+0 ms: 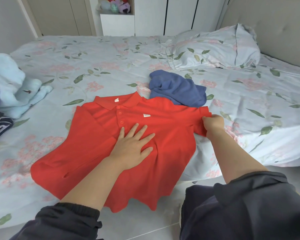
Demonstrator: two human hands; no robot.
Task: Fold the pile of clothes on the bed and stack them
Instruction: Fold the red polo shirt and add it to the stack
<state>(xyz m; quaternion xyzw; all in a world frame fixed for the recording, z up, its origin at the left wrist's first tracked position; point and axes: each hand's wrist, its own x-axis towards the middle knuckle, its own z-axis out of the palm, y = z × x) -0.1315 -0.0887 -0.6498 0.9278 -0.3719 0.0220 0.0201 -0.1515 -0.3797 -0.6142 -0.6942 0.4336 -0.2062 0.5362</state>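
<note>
Both hands [132, 144] on red polo [171, 153]

Left sleeve [64, 220]: dark grey, soft and baggy, with lots of little folds.
Left cuff [80, 207]: a stretchy band in the same dark grey, all bunched and crinkly.
Right sleeve [249, 201]: dark grey too, wide and loose, with big soft folds.
Right cuff [260, 175]: a thick, puffy edge that goes round the arm.
Left forearm [93, 181]: bare from the cuff to the wrist.
Right forearm [232, 156]: bare from the cuff to the wrist as well.
Left hand [132, 146]: bare.
Right hand [213, 122]: bare.
</note>
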